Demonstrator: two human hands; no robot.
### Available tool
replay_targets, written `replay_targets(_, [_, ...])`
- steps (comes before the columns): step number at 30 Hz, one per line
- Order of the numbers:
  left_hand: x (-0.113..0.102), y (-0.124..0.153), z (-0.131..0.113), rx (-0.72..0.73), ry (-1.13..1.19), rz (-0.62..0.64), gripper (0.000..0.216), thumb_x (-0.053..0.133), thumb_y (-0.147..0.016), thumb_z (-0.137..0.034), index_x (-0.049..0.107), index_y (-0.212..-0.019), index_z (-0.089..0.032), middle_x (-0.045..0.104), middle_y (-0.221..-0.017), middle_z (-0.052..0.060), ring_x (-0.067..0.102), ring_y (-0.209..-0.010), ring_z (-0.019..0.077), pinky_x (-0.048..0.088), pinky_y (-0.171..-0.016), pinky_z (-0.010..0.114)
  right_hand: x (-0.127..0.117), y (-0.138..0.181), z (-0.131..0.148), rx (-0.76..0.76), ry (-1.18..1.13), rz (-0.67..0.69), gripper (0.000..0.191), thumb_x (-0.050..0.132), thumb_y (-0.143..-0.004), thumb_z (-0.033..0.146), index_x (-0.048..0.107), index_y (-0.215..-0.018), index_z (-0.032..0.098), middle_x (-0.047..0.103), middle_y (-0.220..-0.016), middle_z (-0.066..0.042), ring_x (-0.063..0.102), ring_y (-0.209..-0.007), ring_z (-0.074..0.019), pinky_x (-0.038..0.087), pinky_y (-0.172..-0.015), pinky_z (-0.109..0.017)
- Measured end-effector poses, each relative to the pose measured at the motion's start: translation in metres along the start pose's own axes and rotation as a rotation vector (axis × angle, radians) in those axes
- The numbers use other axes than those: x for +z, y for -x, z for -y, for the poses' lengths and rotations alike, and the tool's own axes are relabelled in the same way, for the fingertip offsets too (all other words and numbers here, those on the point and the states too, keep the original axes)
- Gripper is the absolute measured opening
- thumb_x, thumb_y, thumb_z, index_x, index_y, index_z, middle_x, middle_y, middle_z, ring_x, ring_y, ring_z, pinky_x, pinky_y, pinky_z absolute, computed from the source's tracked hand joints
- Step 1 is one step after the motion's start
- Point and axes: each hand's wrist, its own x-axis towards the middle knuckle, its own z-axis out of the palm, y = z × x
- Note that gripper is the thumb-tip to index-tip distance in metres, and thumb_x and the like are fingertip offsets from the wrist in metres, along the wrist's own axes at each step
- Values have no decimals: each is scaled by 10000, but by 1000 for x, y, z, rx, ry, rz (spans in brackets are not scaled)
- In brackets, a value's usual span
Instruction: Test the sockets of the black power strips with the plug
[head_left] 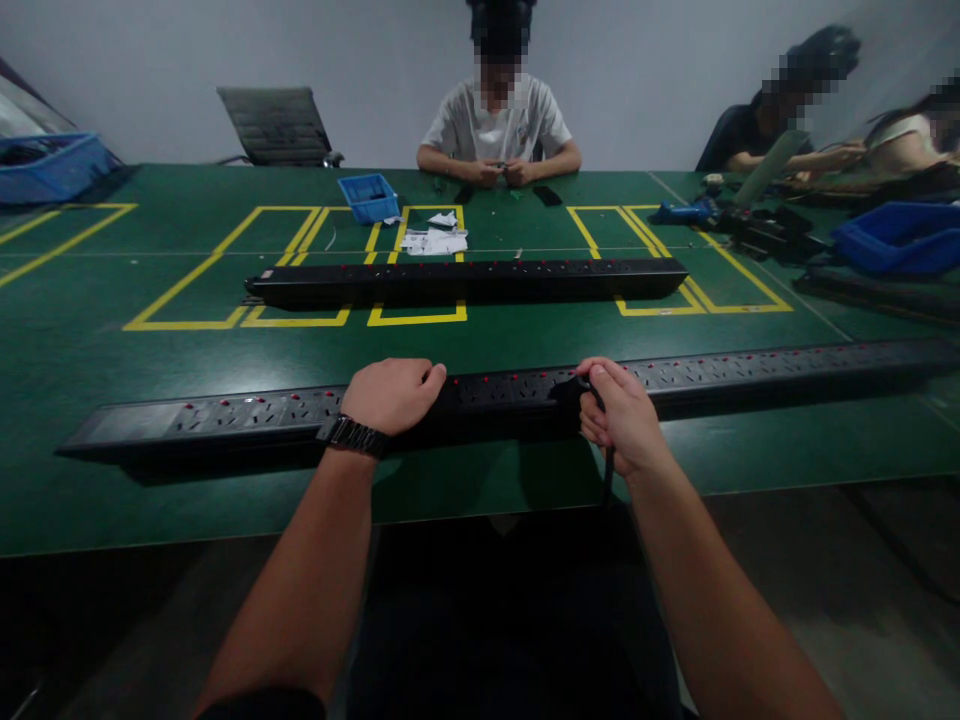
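Observation:
A long black power strip [510,397] with rows of sockets and small red parts lies across the near side of the green table. Over its top, left of the middle, my left hand [394,395] is wrapped, its fingertips hidden behind the far edge. My right hand [619,412] is closed round a black cord [608,482], which hangs down from the fist past the table's front edge. A dark piece at the fingertips sits against the strip's sockets; whether it is plugged in I cannot tell.
A second black power strip [465,283] lies farther back across yellow tape outlines. Behind it are a small blue bin [367,198] and white papers [433,240]. A person [499,125] sits opposite; others sit at right, near a blue tray [900,240].

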Motion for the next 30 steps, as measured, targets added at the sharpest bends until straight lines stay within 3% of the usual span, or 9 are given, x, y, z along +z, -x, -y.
replay_targets(30, [4, 0, 1, 18, -2, -25, 672, 200, -1009, -603, 743, -868, -233, 761, -948, 121, 673, -828, 281, 441, -698, 386, 1, 0, -4, -19, -18, -33, 117, 603, -974, 382, 597, -966, 265, 370, -412, 127, 245, -272, -58, 187, -303, -150])
